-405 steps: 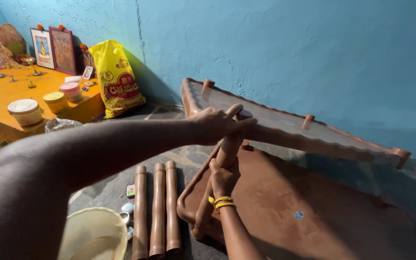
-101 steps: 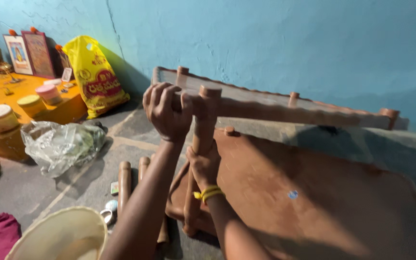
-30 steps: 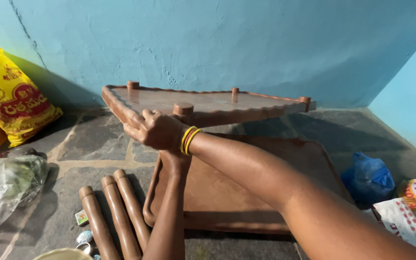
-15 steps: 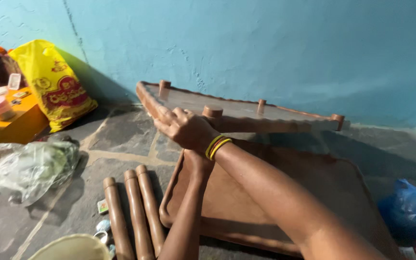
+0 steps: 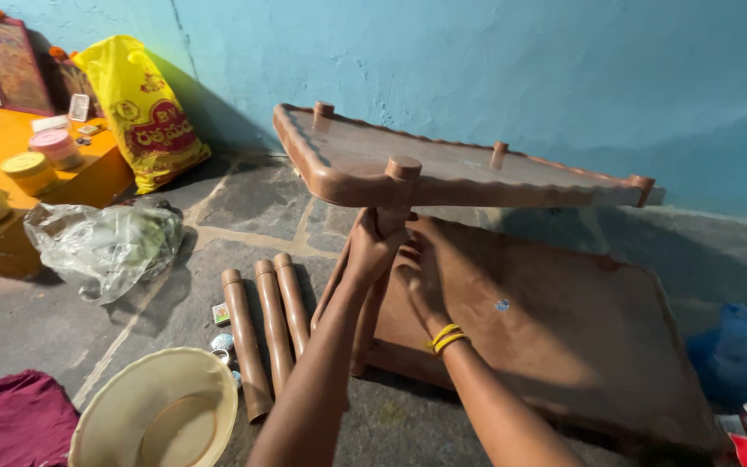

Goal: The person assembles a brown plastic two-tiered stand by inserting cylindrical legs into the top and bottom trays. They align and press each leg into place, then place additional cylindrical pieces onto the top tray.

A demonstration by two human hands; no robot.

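Head view showed the left hand and right hand reaching up, fingers wrapped around the brown post under the upper shelf.

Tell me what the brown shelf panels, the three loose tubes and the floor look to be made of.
Upper shelf panel: likely moulded plastic, smooth with a soft sheen, rounded rim and cast pegs. Lower panel: same look. Tubes: matching brown plastic, hollow-looking at the ends. Floor: rough grey stone slabs with visible joints. Both hands, left and right, grip the post beneath.
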